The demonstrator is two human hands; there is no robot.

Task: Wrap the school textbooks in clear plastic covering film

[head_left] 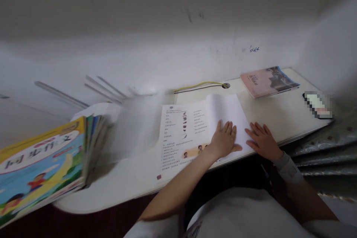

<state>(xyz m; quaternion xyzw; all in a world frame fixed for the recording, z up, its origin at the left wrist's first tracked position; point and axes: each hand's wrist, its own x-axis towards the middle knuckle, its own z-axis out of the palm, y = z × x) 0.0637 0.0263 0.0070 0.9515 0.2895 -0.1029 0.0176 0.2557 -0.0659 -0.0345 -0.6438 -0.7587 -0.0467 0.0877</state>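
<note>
An open workbook [178,130] lies on the white desk, its left page printed with text and small pictures. The right side is a blank white page [227,109] that curves up near the fold. My left hand [224,139] lies on this page by the fold, fingers stretched and thumb out to the right. At the page's right edge, my right hand [262,139] rests with its fingers spread, partly on the desk. Neither hand holds anything. A grey band circles my right wrist.
To the left stands a stack of books [41,167] with a colourful cover. A pink book [267,81] lies at the back right, near a phone [318,106], partly pixelated. A yellow cable [200,84] runs to a desk hole [226,86]. The wall rises behind.
</note>
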